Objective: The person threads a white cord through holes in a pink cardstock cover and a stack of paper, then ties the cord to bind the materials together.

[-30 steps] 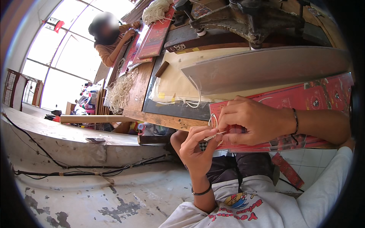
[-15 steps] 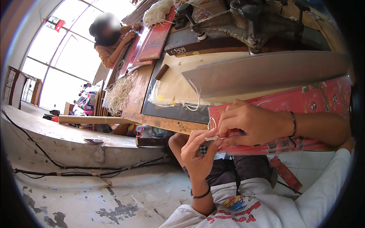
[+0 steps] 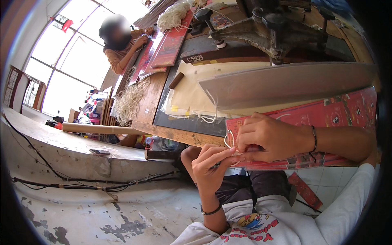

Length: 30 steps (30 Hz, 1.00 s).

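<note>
Hands, one pair, bare: left hand point(image 3: 212, 166), thumb and forefinger pinched together on a white cord point(image 3: 233, 139); right hand point(image 3: 271, 138), fingers curled, thumb and forefinger closed on the same cord just beside the left fingertips. Cord: one loop, rising just beyond the fingertips at the left end of a red printed panel point(image 3: 312, 114). Panel: glossy, lying beneath the right hand, running off rightward from the fingers. Grey board point(image 3: 294, 84): one, tilted, beyond the right knuckles. Cream sheet point(image 3: 190, 96): one, beyond the fingers and partly left, brown block point(image 3: 176, 81) at its left edge. Cord heap point(image 3: 130, 102): one, tangled, well left of the fingers. Co-worker point(image 3: 118, 61): one, farther off beyond the heap, arms extended.
</note>
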Each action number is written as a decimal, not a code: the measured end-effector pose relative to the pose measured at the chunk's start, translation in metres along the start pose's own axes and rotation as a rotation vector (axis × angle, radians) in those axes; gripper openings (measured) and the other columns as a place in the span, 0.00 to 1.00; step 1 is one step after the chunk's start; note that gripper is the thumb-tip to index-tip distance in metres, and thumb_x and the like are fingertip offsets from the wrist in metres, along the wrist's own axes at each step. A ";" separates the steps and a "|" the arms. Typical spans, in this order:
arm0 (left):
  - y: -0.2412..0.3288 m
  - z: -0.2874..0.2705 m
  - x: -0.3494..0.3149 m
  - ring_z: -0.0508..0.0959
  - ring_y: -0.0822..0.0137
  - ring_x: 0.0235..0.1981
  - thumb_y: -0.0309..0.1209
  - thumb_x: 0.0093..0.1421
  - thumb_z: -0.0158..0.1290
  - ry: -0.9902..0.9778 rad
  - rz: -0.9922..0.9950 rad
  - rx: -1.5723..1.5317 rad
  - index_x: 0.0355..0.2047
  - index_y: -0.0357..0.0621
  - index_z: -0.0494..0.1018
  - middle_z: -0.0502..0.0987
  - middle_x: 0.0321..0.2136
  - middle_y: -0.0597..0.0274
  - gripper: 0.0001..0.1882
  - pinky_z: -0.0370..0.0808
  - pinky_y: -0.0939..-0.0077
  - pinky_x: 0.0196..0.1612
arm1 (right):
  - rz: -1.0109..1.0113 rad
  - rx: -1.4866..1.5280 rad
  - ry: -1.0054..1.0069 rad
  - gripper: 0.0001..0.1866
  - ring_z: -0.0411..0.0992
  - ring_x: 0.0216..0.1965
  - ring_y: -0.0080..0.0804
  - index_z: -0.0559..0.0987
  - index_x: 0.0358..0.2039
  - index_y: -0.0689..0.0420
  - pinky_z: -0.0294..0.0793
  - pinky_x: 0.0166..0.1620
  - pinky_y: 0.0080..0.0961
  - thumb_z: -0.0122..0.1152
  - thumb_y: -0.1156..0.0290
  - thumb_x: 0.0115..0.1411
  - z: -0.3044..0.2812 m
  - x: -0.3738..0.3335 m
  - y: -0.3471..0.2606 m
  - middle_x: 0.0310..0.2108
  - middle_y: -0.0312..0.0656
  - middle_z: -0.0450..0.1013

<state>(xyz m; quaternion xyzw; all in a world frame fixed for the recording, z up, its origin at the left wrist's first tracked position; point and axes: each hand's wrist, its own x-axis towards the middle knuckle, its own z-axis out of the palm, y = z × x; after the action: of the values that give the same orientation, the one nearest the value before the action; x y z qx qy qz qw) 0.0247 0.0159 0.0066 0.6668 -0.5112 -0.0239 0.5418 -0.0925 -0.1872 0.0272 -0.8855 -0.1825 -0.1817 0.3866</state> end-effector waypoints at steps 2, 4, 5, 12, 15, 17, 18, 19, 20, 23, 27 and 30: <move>-0.001 -0.001 0.000 0.80 0.66 0.33 0.19 0.47 0.69 0.007 -0.006 -0.014 0.37 0.38 0.85 0.85 0.32 0.59 0.15 0.75 0.75 0.38 | -0.014 0.004 -0.003 0.10 0.74 0.42 0.42 0.81 0.36 0.55 0.68 0.52 0.39 0.68 0.63 0.61 0.002 0.002 0.003 0.35 0.42 0.77; -0.005 -0.005 -0.001 0.81 0.65 0.34 0.18 0.46 0.69 0.018 -0.020 -0.028 0.36 0.37 0.84 0.86 0.33 0.58 0.14 0.76 0.75 0.39 | -0.042 0.038 -0.009 0.10 0.74 0.43 0.42 0.81 0.35 0.56 0.68 0.52 0.39 0.67 0.63 0.60 0.008 0.009 0.008 0.35 0.42 0.76; -0.006 -0.007 -0.003 0.81 0.66 0.34 0.17 0.46 0.68 0.024 -0.033 -0.015 0.35 0.36 0.84 0.85 0.32 0.58 0.14 0.76 0.76 0.38 | -0.056 0.040 -0.018 0.09 0.74 0.43 0.42 0.80 0.35 0.55 0.68 0.52 0.39 0.67 0.64 0.60 0.010 0.011 0.011 0.35 0.42 0.76; 0.001 -0.008 0.000 0.81 0.68 0.31 0.20 0.43 0.70 -0.045 -0.030 -0.006 0.33 0.38 0.85 0.85 0.29 0.60 0.14 0.72 0.75 0.38 | -0.038 -0.017 -0.044 0.08 0.73 0.44 0.42 0.80 0.34 0.55 0.68 0.53 0.40 0.67 0.65 0.59 0.004 0.006 0.005 0.36 0.41 0.76; 0.007 -0.012 0.002 0.80 0.69 0.30 0.23 0.41 0.72 -0.084 0.012 0.054 0.34 0.39 0.85 0.84 0.28 0.61 0.16 0.70 0.74 0.38 | -0.045 -0.021 -0.069 0.09 0.73 0.44 0.42 0.80 0.34 0.55 0.67 0.54 0.40 0.67 0.64 0.59 0.005 0.009 0.006 0.36 0.41 0.76; 0.006 -0.014 0.002 0.79 0.69 0.29 0.24 0.41 0.72 -0.077 0.047 0.075 0.34 0.39 0.85 0.84 0.28 0.61 0.17 0.69 0.75 0.38 | -0.058 -0.014 -0.068 0.09 0.73 0.45 0.42 0.80 0.35 0.54 0.67 0.55 0.40 0.67 0.64 0.60 0.009 0.011 0.010 0.36 0.41 0.76; 0.005 -0.007 0.005 0.79 0.69 0.29 0.24 0.40 0.72 -0.088 0.077 0.031 0.34 0.39 0.85 0.84 0.28 0.61 0.17 0.70 0.75 0.38 | -0.021 -0.036 -0.045 0.09 0.73 0.45 0.42 0.80 0.35 0.54 0.67 0.55 0.39 0.67 0.63 0.60 0.003 0.002 0.004 0.36 0.41 0.76; 0.005 0.001 0.007 0.79 0.69 0.29 0.23 0.40 0.72 -0.100 0.105 -0.015 0.34 0.39 0.85 0.84 0.28 0.60 0.17 0.70 0.75 0.38 | 0.017 -0.058 -0.021 0.09 0.73 0.45 0.42 0.80 0.35 0.54 0.67 0.55 0.39 0.67 0.63 0.60 -0.003 -0.008 -0.002 0.36 0.41 0.76; 0.004 -0.004 0.003 0.79 0.69 0.28 0.23 0.40 0.72 -0.057 0.072 0.001 0.35 0.39 0.85 0.84 0.28 0.60 0.18 0.70 0.76 0.38 | -0.012 -0.033 -0.033 0.09 0.73 0.45 0.42 0.80 0.35 0.54 0.67 0.55 0.40 0.67 0.62 0.61 0.002 -0.001 0.002 0.36 0.40 0.76; 0.000 -0.017 -0.009 0.79 0.68 0.28 0.22 0.40 0.72 0.065 -0.022 0.050 0.35 0.38 0.85 0.84 0.27 0.59 0.18 0.70 0.76 0.36 | -0.100 0.031 -0.070 0.10 0.73 0.46 0.42 0.80 0.36 0.53 0.66 0.55 0.41 0.66 0.61 0.62 0.017 0.020 0.016 0.37 0.40 0.76; -0.001 -0.004 -0.001 0.79 0.68 0.27 0.21 0.41 0.71 0.044 0.002 -0.060 0.34 0.36 0.85 0.84 0.26 0.58 0.16 0.71 0.77 0.34 | 0.008 -0.020 -0.054 0.10 0.73 0.47 0.42 0.80 0.37 0.53 0.66 0.56 0.42 0.66 0.61 0.62 0.004 0.003 0.002 0.38 0.40 0.76; -0.003 -0.010 -0.003 0.81 0.66 0.30 0.19 0.43 0.70 0.010 0.027 -0.028 0.36 0.35 0.84 0.84 0.28 0.58 0.17 0.75 0.76 0.36 | -0.014 0.008 -0.051 0.10 0.73 0.48 0.42 0.81 0.38 0.53 0.66 0.57 0.42 0.65 0.61 0.63 0.006 0.005 0.005 0.39 0.40 0.76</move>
<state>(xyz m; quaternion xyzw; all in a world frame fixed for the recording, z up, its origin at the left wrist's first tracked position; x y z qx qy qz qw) 0.0315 0.0247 0.0066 0.6524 -0.5169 -0.0204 0.5538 -0.0847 -0.1849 0.0230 -0.8871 -0.1993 -0.1610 0.3838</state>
